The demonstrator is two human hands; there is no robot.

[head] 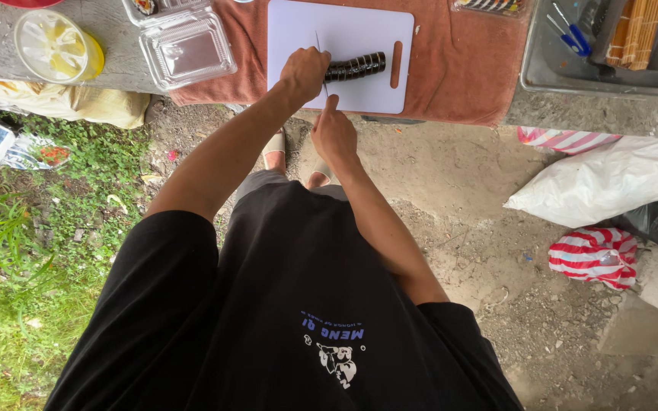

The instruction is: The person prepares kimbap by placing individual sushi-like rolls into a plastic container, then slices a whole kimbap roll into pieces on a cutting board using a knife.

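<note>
Left grip [304,70] curled over end of dark sushi roll [356,66] on white cutting board [359,34]; right grip [333,135] closed round knife [320,57], blade at roll; brown cloth [458,68] covers bench

- Dark sushi roll [356,66]: a long seaweed-wrapped cylinder lying flat, its near end under the left hand [304,70], stretching away to that hand's right.
- Knife [321,57]: thin blade standing on edge, just beside the left hand's fingers, above the right hand [333,133].

Cutting board [359,30] smooth matt white plastic; cloth [458,68] under it rust-brown, soft matt; clamshell box [188,49] upper left clear glossy plastic; knife [319,47] blade thin metal; sushi roll [354,66] dark, slightly shiny.
</note>
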